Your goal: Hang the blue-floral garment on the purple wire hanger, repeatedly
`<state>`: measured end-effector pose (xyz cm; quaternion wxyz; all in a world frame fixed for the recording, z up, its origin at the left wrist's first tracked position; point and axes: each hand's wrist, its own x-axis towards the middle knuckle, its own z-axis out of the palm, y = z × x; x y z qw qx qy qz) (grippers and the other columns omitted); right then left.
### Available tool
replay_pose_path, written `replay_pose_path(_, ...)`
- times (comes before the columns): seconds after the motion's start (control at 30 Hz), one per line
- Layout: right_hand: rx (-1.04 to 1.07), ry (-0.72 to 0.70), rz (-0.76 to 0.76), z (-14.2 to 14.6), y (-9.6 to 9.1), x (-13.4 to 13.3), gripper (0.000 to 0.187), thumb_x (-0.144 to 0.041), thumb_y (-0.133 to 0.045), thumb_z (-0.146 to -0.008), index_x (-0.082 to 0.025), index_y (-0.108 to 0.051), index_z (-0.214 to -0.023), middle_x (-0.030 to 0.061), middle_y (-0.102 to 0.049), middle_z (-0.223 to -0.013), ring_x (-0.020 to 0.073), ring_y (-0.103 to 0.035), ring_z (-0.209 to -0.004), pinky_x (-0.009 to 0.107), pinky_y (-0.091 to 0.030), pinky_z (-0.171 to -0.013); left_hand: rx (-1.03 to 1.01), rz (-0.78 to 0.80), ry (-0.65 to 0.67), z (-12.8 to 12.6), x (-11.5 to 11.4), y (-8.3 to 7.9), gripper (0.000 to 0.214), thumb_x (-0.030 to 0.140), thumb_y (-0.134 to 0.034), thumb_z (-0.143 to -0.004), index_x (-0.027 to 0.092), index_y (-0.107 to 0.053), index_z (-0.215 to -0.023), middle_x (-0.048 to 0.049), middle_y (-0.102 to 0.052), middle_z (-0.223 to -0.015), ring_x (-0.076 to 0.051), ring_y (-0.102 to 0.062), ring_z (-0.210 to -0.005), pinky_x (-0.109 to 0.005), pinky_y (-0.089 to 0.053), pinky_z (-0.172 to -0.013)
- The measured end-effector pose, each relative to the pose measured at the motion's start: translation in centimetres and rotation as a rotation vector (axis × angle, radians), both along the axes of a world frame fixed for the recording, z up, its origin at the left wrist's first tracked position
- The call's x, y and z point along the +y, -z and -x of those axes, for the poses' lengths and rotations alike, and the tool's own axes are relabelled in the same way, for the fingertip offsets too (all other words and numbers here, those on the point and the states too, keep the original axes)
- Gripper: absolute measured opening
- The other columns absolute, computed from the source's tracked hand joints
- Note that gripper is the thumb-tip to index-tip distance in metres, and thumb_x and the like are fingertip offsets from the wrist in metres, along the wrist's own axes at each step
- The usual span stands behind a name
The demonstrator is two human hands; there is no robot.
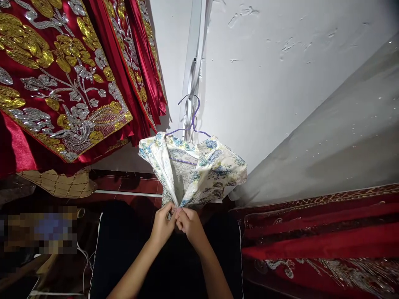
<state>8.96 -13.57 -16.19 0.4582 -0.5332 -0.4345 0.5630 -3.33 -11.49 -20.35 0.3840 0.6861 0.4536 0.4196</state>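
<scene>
A short-sleeved floral shirt [215,166] in white, blue and green hangs on a purple clothes hanger [195,118]. Its collar is spread wide, and the two front edges meet low down at my hands. My left hand [163,218] pinches one front edge with thumb and fingers. Right beside it, my right hand [186,220] is closed on the other edge, fingertips nearly touching the left ones. Whether a button lies between the fingers is hidden. The hanger's lower bar [183,161] shows inside the open neck.
Red cloths [71,74] with gold and silver sequins hang at upper left. The hanger hook sits at a white metal stand [188,110] before a white wall [264,74]. Red embroidered fabric [327,245] lies at right. White cables [82,257] run at lower left.
</scene>
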Motion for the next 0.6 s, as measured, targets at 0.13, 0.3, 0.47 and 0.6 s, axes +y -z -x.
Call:
replay_pose_path(0.13,-0.018,0.151,-0.114,-2.6,-7.7,3.6,0.035,-0.047,-0.055,-0.087,-0.019,-0.054,-0.065,-0.0058,-0.046,-0.045,0.0076,-0.031,-0.04,0.023,-0.022,-0.043,0.059,-0.01,0.059,-0.5,0.2,0.1,0.021,0.023,-0.052,-0.093,0.019,-0.049,-0.073,0.0013,-0.05,-0.069,-0.014,-0.047,-0.065,-0.024,-0.036,-0.062)
replay_pose_path(0.3,-0.013,0.196,-0.37,-3.5,-17.8,7.3,0.029,-0.041,-0.059,-0.088,-0.017,-0.058,-0.071,-0.0034,-0.054,-0.05,0.0062,-0.035,-0.04,0.02,-0.026,-0.042,0.113,-0.015,0.116,-1.3,1.2,-1.0,0.022,0.017,-0.056,-0.086,0.019,-0.049,-0.066,0.0025,-0.048,-0.061,-0.014,-0.047,-0.059,-0.025,-0.035,-0.058)
replay_pose_path(0.47,-0.122,0.178,-0.411,-2.8,-18.4,5.7,0.03,-0.038,-0.05,-0.092,-0.018,-0.056,-0.07,-0.0035,-0.055,-0.051,0.007,-0.04,-0.042,0.019,-0.031,-0.044,0.001,-0.136,0.139,-0.7,3.7,-8.5,0.028,0.019,-0.059,-0.09,0.022,-0.064,-0.117,-0.0062,-0.069,-0.103,-0.019,-0.065,-0.089,-0.031,-0.049,-0.083)
replay_pose_path(0.6,-0.245,0.146,-0.479,-2.8,-18.0,4.5,0.03,-0.036,-0.049,-0.094,-0.018,-0.06,-0.073,-0.0024,-0.057,-0.053,0.0087,-0.042,-0.045,0.021,-0.033,-0.047,-0.069,-0.531,0.053,-0.5,6.1,-17.5,0.043,0.021,-0.053,-0.098,0.024,-0.053,-0.141,-0.008,-0.067,-0.114,-0.019,-0.064,-0.099,-0.033,-0.047,-0.092)
